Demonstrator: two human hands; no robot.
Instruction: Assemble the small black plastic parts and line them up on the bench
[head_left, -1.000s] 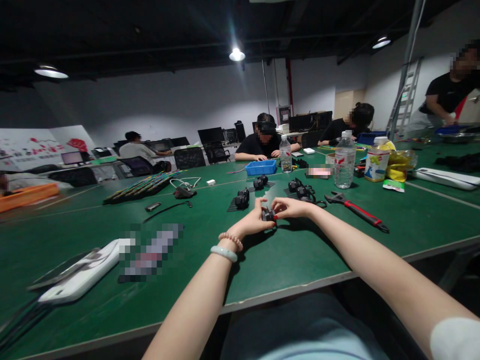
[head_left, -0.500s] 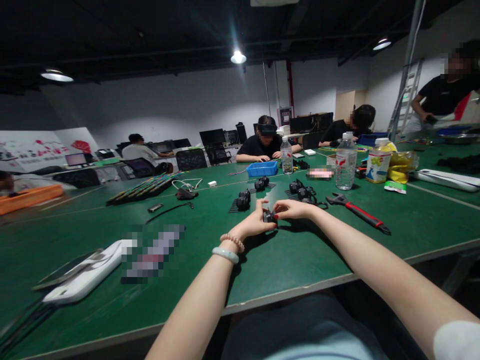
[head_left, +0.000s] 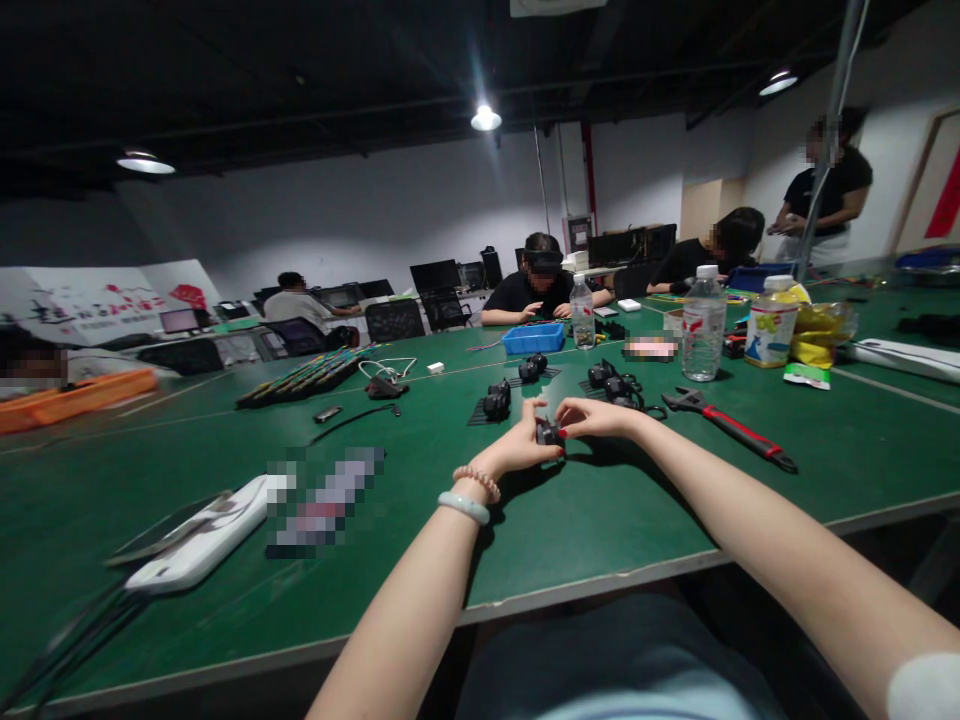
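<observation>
A small black part sits between my two hands, just above the green table. My left hand is closed round it, fingers on the far side and thumb on the near side. From the right, my right hand pinches the same part with its fingertips. Just beyond my hands are black assemblies: one on the left, another farther back, and a cluster on the right. Some of the held part is hidden by my fingers.
A red-handled wrench lies to the right, near a water bottle. A blue tray is at the back. On the left are a white device and an orange tray. Several people are around the room.
The view has shifted slightly, moving the table items a little to the right in it. My hands keep their hold. The standing person at the right now appears farther left, behind the pole.
</observation>
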